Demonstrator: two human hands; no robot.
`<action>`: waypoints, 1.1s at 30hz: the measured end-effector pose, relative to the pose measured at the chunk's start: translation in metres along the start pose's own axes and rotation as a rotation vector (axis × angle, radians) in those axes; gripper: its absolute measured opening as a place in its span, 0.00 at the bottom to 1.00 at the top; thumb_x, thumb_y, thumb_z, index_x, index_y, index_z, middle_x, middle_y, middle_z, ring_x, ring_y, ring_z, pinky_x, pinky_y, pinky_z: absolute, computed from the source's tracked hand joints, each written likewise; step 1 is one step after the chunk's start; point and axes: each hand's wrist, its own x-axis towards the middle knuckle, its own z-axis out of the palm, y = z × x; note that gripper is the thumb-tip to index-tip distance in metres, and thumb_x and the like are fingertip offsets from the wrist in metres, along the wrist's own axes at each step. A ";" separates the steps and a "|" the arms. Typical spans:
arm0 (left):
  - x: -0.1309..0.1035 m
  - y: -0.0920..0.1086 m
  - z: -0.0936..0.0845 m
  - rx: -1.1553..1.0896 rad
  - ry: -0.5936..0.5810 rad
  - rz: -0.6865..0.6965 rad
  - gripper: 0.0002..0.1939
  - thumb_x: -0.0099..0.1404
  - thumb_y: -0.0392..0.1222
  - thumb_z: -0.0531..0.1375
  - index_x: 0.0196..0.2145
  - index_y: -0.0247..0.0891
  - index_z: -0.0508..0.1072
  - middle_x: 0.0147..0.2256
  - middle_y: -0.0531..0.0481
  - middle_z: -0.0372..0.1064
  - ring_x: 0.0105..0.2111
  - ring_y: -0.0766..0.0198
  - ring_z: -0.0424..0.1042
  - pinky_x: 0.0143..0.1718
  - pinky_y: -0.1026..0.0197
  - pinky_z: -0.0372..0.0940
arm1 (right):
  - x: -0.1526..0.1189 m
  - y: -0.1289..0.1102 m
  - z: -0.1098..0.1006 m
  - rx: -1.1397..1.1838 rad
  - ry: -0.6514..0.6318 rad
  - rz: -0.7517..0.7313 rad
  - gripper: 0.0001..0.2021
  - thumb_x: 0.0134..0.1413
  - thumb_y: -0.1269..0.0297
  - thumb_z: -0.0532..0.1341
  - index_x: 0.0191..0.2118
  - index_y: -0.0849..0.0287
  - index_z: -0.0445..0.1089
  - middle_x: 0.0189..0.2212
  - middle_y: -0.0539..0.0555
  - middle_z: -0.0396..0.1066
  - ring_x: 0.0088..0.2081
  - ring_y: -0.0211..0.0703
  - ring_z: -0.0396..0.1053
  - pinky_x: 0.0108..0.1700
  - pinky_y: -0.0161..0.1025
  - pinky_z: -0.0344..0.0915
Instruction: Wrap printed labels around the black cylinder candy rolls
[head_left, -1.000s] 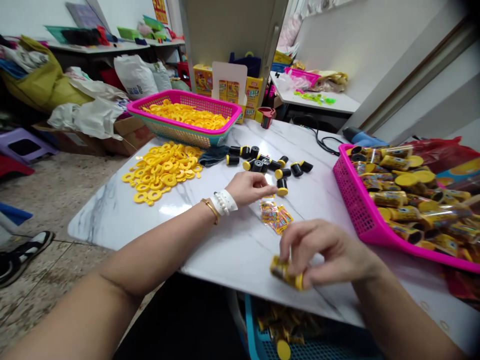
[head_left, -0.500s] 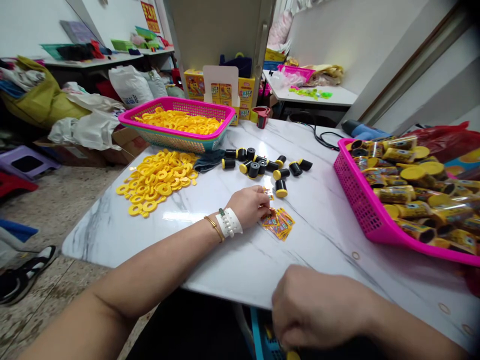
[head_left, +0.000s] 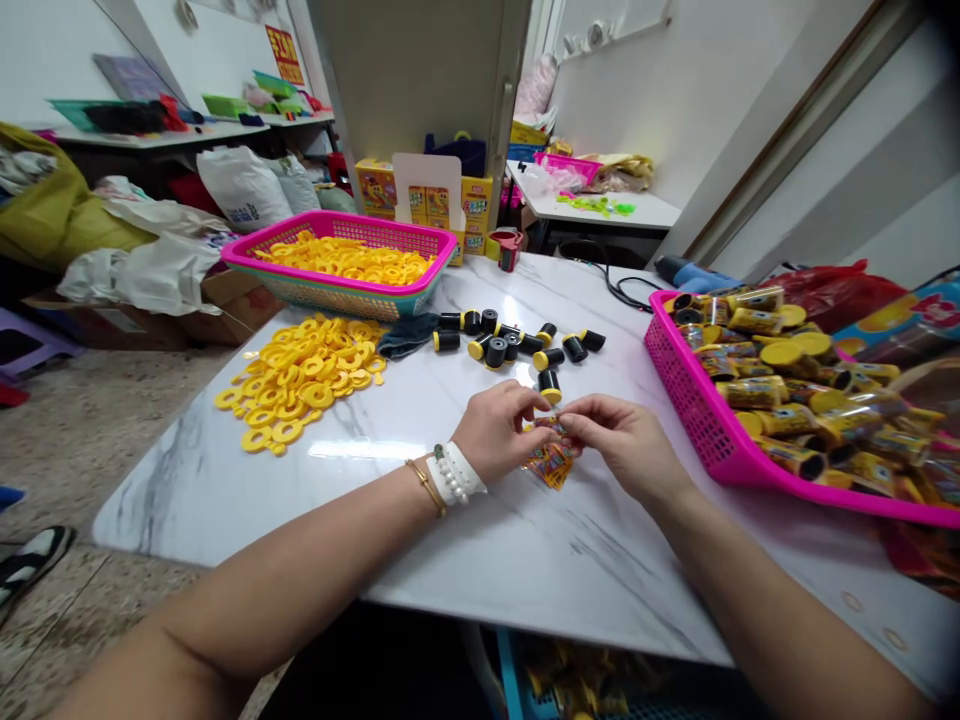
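My left hand (head_left: pixel 499 435), with a white band, beads and a gold bangle at the wrist, is bent over the middle of the table, thumb and index curled around the edge of a small printed orange sticker (head_left: pixel 551 425). From the right, my right hand (head_left: pixel 630 445) pinches the same sticker between thumb and fingertips. Beneath the fingers lies a fanned pile of similar orange stickers (head_left: pixel 553 470), partly covered by my hands. Just beyond them stands a black cylinder with a yellow end (head_left: pixel 549 384). Several more such black cylinders (head_left: pixel 495 350) lie scattered farther back.
Loose yellow rings (head_left: pixel 300 375) are heaped at left, before a pink basket (head_left: pixel 431 283) of yellow pieces. A dark cloth (head_left: pixel 409 337) lies beside them. At right, another pink basket (head_left: pixel 690 420) holds printed tubes. A blue crate (head_left: pixel 510 665) sits below the table edge.
My right hand has risen from above the blue crate at the table's front edge to the stickers and meets my left hand there. The camera view has shifted slightly.
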 end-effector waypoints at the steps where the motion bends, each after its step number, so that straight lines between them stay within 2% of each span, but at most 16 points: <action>1: 0.002 0.001 -0.001 -0.096 -0.005 -0.128 0.14 0.55 0.43 0.69 0.39 0.35 0.75 0.30 0.50 0.69 0.27 0.68 0.66 0.29 0.64 0.63 | 0.001 0.001 -0.001 0.036 0.020 0.000 0.12 0.45 0.56 0.72 0.30 0.60 0.77 0.23 0.50 0.74 0.24 0.37 0.67 0.28 0.35 0.67; 4: 0.008 -0.001 -0.004 -0.448 -0.133 -0.503 0.21 0.54 0.53 0.69 0.37 0.33 0.74 0.26 0.50 0.68 0.22 0.68 0.65 0.23 0.65 0.60 | 0.004 0.003 -0.003 0.075 0.057 -0.052 0.10 0.44 0.60 0.73 0.30 0.59 0.77 0.25 0.50 0.74 0.26 0.36 0.69 0.30 0.34 0.67; 5: 0.009 -0.002 -0.005 -0.556 -0.193 -0.577 0.21 0.54 0.54 0.69 0.34 0.32 0.74 0.24 0.50 0.67 0.21 0.69 0.65 0.22 0.65 0.59 | 0.005 0.004 -0.003 0.085 0.050 -0.081 0.09 0.43 0.62 0.73 0.30 0.59 0.77 0.26 0.51 0.75 0.28 0.37 0.70 0.32 0.34 0.68; 7: 0.010 -0.005 -0.005 -0.709 -0.258 -0.630 0.20 0.51 0.52 0.71 0.27 0.32 0.72 0.20 0.53 0.65 0.18 0.71 0.62 0.21 0.66 0.56 | 0.004 0.004 -0.002 0.118 0.020 -0.110 0.10 0.44 0.63 0.72 0.34 0.58 0.77 0.30 0.51 0.76 0.31 0.38 0.71 0.35 0.36 0.70; 11: 0.011 -0.008 -0.005 -0.764 -0.149 -0.596 0.16 0.47 0.44 0.72 0.23 0.33 0.70 0.19 0.55 0.64 0.18 0.74 0.59 0.21 0.68 0.53 | 0.001 0.005 0.002 0.174 0.013 -0.011 0.25 0.44 0.60 0.72 0.51 0.53 0.72 0.43 0.52 0.75 0.28 0.36 0.72 0.33 0.38 0.72; 13: 0.011 -0.007 -0.004 -0.724 -0.134 -0.578 0.15 0.48 0.44 0.71 0.23 0.33 0.70 0.20 0.55 0.65 0.19 0.74 0.59 0.22 0.68 0.54 | 0.001 0.005 0.005 0.140 -0.017 0.063 0.22 0.46 0.55 0.71 0.46 0.58 0.73 0.37 0.52 0.75 0.25 0.35 0.70 0.28 0.36 0.70; 15: 0.009 -0.003 -0.002 -0.666 -0.118 -0.542 0.14 0.50 0.43 0.70 0.24 0.33 0.71 0.21 0.54 0.67 0.20 0.73 0.61 0.24 0.67 0.57 | 0.000 0.006 0.007 0.088 -0.035 0.088 0.18 0.48 0.50 0.69 0.36 0.61 0.73 0.25 0.50 0.73 0.21 0.34 0.67 0.23 0.33 0.66; 17: 0.006 0.003 0.000 -0.568 -0.014 -0.474 0.13 0.52 0.44 0.69 0.27 0.34 0.72 0.24 0.53 0.68 0.23 0.71 0.64 0.27 0.66 0.60 | -0.002 0.006 0.010 0.064 0.026 0.060 0.20 0.50 0.46 0.67 0.28 0.60 0.70 0.17 0.46 0.66 0.17 0.33 0.63 0.19 0.31 0.62; 19: 0.002 0.011 0.000 -0.458 0.125 -0.390 0.13 0.56 0.47 0.67 0.29 0.35 0.73 0.25 0.53 0.68 0.24 0.70 0.64 0.27 0.66 0.60 | -0.003 0.007 0.013 0.067 0.122 0.033 0.22 0.51 0.43 0.65 0.26 0.60 0.68 0.15 0.45 0.63 0.15 0.32 0.59 0.17 0.30 0.58; 21: -0.002 0.018 -0.001 -0.388 0.200 -0.321 0.14 0.60 0.50 0.64 0.29 0.35 0.73 0.23 0.53 0.67 0.23 0.70 0.62 0.25 0.67 0.59 | -0.004 0.007 0.016 0.065 0.159 0.028 0.24 0.52 0.40 0.63 0.26 0.60 0.68 0.14 0.45 0.62 0.14 0.32 0.58 0.16 0.31 0.57; 24: -0.005 0.024 -0.003 -0.346 0.217 -0.279 0.14 0.62 0.50 0.62 0.28 0.35 0.76 0.23 0.53 0.67 0.22 0.70 0.62 0.23 0.67 0.58 | -0.004 0.007 0.019 0.061 0.146 0.013 0.24 0.52 0.40 0.63 0.27 0.60 0.70 0.15 0.46 0.63 0.16 0.32 0.60 0.17 0.31 0.58; 30: -0.005 0.026 -0.003 -0.356 0.206 -0.368 0.13 0.61 0.49 0.63 0.29 0.36 0.79 0.24 0.51 0.71 0.24 0.68 0.66 0.24 0.66 0.61 | -0.006 0.007 0.020 0.090 0.203 -0.010 0.23 0.52 0.40 0.63 0.28 0.60 0.71 0.16 0.47 0.63 0.17 0.34 0.60 0.19 0.32 0.59; 33: -0.005 0.025 -0.002 -0.367 0.202 -0.350 0.11 0.60 0.48 0.65 0.30 0.36 0.80 0.27 0.49 0.73 0.27 0.66 0.68 0.28 0.65 0.63 | -0.006 0.010 0.021 0.063 0.197 -0.045 0.22 0.54 0.42 0.62 0.28 0.59 0.70 0.16 0.47 0.63 0.18 0.35 0.59 0.19 0.33 0.58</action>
